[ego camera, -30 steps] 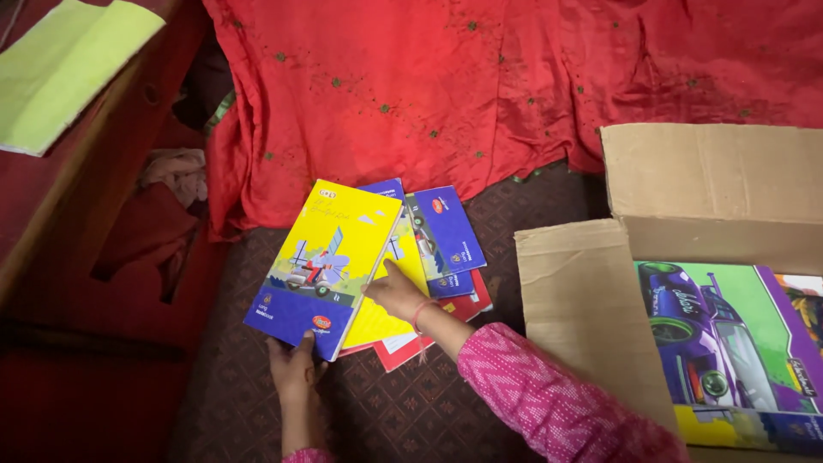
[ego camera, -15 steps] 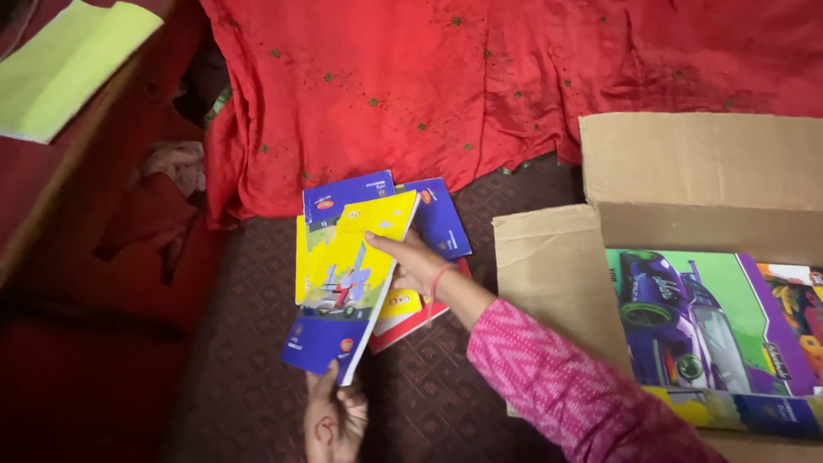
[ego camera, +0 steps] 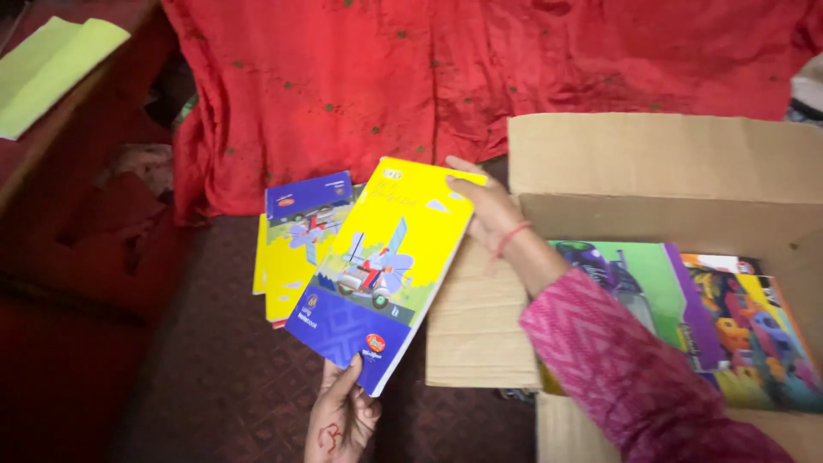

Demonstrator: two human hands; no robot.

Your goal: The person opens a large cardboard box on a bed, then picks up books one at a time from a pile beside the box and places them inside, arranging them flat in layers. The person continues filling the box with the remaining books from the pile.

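Left hand [ego camera: 341, 417], at the lower edge of the head view, pinches the bottom blue corner of a yellow-and-blue notebook [ego camera: 381, 270] between thumb and fingers. Right hand [ego camera: 486, 206], with a red thread at the wrist and a pink patterned sleeve [ego camera: 617, 369] behind it, lies with fingers spread and curled over the notebook's upper right edge; it steadies that edge and does not close fully round it.

Change since the earlier views: the notebook then lay over the stack of notebooks [ego camera: 296, 244] on the dark patterned floor [ego camera: 214, 377], with the right hand resting on it. It now stands lifted clear of the stack and has swung toward the cardboard box [ego camera: 660, 163], its upper right edge reaching the box's near left flap [ego camera: 476, 326]. Judged from this, the notebook is in transit from stack to box and has not yet been put in.

Orientation: the cover faces up toward the camera, tilted. The long axis runs diagonally, from the blue lower end at the left hand up and right to the yellow top end near the box. The yellow end points toward the red cloth [ego camera: 480, 77] draped behind the box.

Relative to the box: the stack lies well to its left on the floor; more colourful printed books [ego camera: 729, 317] lie flat inside it; a pale green sheet [ego camera: 47, 69] rests far to its left, at top.
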